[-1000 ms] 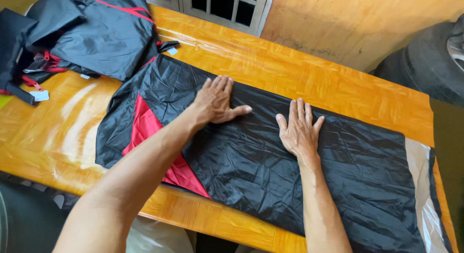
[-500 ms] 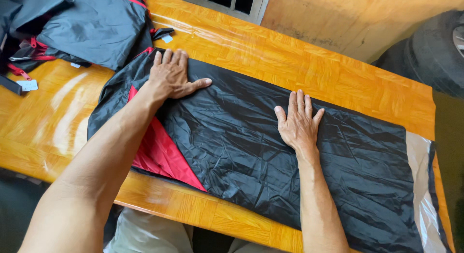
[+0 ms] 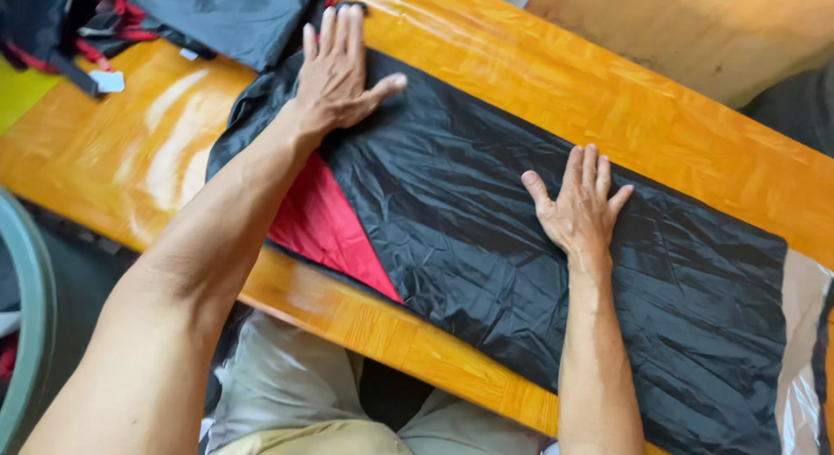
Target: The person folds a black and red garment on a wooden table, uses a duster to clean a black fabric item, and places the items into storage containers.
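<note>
A long black nylon garment with a red lining (image 3: 486, 246) lay flat along the glossy orange wooden worktop (image 3: 608, 99). On the garment's far left end rested the left hand (image 3: 334, 77), palm down; the right hand (image 3: 580, 210) pressed on the garment near its middle, well apart from the left. Beyond the garment's left end, a heap of dark folded garments (image 3: 226, 16) sat on the worktop. A clear plastic sheet (image 3: 804, 351) lay under the garment's right end.

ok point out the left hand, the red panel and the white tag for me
left hand (image 3: 334, 77), head view, on the back of the hand, flat on the black fabric
red panel (image 3: 321, 225), head view, on the middle of the exposed red cloth
white tag (image 3: 108, 81), head view, on the tag's face
</note>
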